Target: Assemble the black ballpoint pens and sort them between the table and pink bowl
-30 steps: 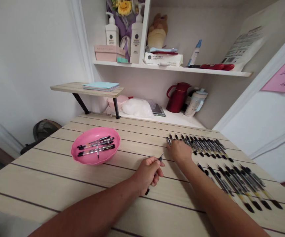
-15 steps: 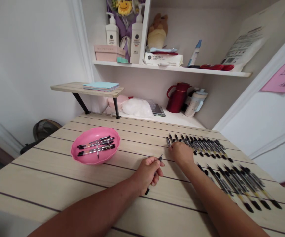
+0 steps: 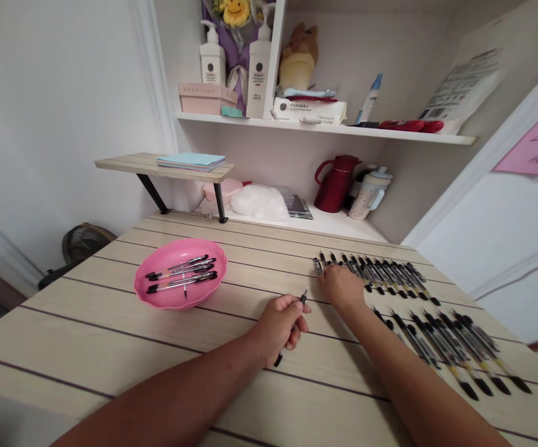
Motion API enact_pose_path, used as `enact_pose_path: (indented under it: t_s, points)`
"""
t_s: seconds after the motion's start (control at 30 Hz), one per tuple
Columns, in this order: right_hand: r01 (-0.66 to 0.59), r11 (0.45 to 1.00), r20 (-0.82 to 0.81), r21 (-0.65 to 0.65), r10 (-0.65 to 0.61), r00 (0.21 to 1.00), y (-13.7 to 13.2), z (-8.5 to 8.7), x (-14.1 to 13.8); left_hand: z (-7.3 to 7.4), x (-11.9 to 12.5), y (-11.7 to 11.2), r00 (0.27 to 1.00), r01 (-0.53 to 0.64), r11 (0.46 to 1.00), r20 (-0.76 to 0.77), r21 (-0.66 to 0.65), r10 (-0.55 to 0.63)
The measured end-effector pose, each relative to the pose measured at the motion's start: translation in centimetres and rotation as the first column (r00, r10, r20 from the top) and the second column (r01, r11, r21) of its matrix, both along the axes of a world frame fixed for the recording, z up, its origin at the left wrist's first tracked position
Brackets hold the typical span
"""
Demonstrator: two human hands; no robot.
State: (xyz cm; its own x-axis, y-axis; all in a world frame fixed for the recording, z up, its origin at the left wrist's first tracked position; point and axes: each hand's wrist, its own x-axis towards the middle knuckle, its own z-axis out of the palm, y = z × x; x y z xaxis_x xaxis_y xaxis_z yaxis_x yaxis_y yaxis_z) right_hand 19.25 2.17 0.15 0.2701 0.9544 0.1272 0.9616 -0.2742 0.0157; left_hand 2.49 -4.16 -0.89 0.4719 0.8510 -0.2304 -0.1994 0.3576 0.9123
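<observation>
My left hand [image 3: 282,326] is closed around a pen [image 3: 279,359]; the narrow tip points up and away, and the dark end sticks out below the palm. My right hand [image 3: 342,287] reaches to the left end of the far row of pens [image 3: 383,271], fingers bent down around a pen [image 3: 317,266] there. Its fingertips are partly hidden behind the hand. A nearer row of pens [image 3: 455,347] lies right of my right forearm, which covers part of it. In the pink bowl [image 3: 157,251] on the left, several capped pens [image 3: 182,282] lie loosely together.
The slatted wooden table [image 3: 124,335] carries everything. At its back left stands a small raised shelf [image 3: 129,162] with light blue paper [image 3: 192,160] on top. Behind are a plastic bag [image 3: 259,203], a red jug [image 3: 337,184] and a pale bottle [image 3: 369,195].
</observation>
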Motion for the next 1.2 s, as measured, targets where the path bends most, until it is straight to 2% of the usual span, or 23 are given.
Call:
enact_pose_path:
  t_s: [0.33, 0.5, 0.6, 0.63, 0.67, 0.73, 0.8, 0.83, 0.87, 1.0, 1.07, 1.2]
  points:
    - [-0.005, 1.0, 0.0, -0.01, 0.005, 1.0, 0.0, 0.0, -0.2, 0.1, 0.0, 0.0, 1.0, 0.007, 1.0, -0.004, 0.0, -0.007]
    - [-0.03, 0.999, 0.0, 0.03, 0.03, 1.0, -1.8, 1.1, -0.7, 0.0, 0.0, 0.0, 0.998, -0.036, 0.999, 0.052, -0.01, 0.037]
    - [-0.105, 0.993, -0.169, 0.05, 0.112, 0.979, -3.9, 1.5, -1.6, 0.2, 0.0, 0.2, 0.974, -0.091, 0.994, 0.201, -0.058, 0.101]
    - [-0.142, 0.989, -0.295, 0.032, 0.145, 0.944, -4.7, 1.6, -2.0, 0.3, -0.1, 0.4, 0.956, -0.112, 0.99, 0.264, -0.083, 0.13]
    - [-0.183, 0.983, -0.45, 0.006, 0.166, 0.878, -5.5, 1.5, -2.4, 0.4, -0.1, 0.6, 0.932, -0.135, 0.985, 0.324, -0.108, 0.163]
    - [-0.269, 0.963, -0.734, -0.034, 0.158, 0.66, -7.0, 1.3, -3.3, 0.6, -0.3, 1.0, 0.883, -0.182, 0.971, 0.41, -0.152, 0.23]
    - [-0.332, 0.943, -0.874, -0.037, 0.13, 0.468, -8.2, 0.9, -4.3, 0.8, -0.4, 1.3, 0.842, -0.23, 0.955, 0.454, -0.186, 0.291]
    - [-0.349, 0.937, -0.894, -0.021, 0.138, 0.426, -8.6, 0.7, -4.7, 0.8, -0.5, 1.5, 0.826, -0.25, 0.948, 0.467, -0.198, 0.316]
    - [-0.358, 0.934, -0.892, 0.004, 0.165, 0.42, -9.0, 0.4, -5.2, 0.9, -0.6, 1.6, 0.812, -0.268, 0.941, 0.477, -0.208, 0.337]
    - [-0.358, 0.923, -0.797, 0.139, 0.319, 0.513, -9.6, -0.4, -6.4, 0.9, -0.8, 2.1, 0.783, -0.303, 0.929, 0.5, -0.214, 0.37]
    - [-0.356, 0.912, -0.756, 0.202, 0.377, 0.536, -9.5, -0.7, -6.6, 0.9, -0.9, 2.2, 0.782, -0.31, 0.928, 0.5, -0.207, 0.373]
    - [-0.286, 0.92, -0.731, 0.269, 0.388, 0.561, -9.2, -0.6, -6.7, 0.9, -1.0, 2.4, 0.8, -0.299, 0.935, 0.485, -0.188, 0.353]
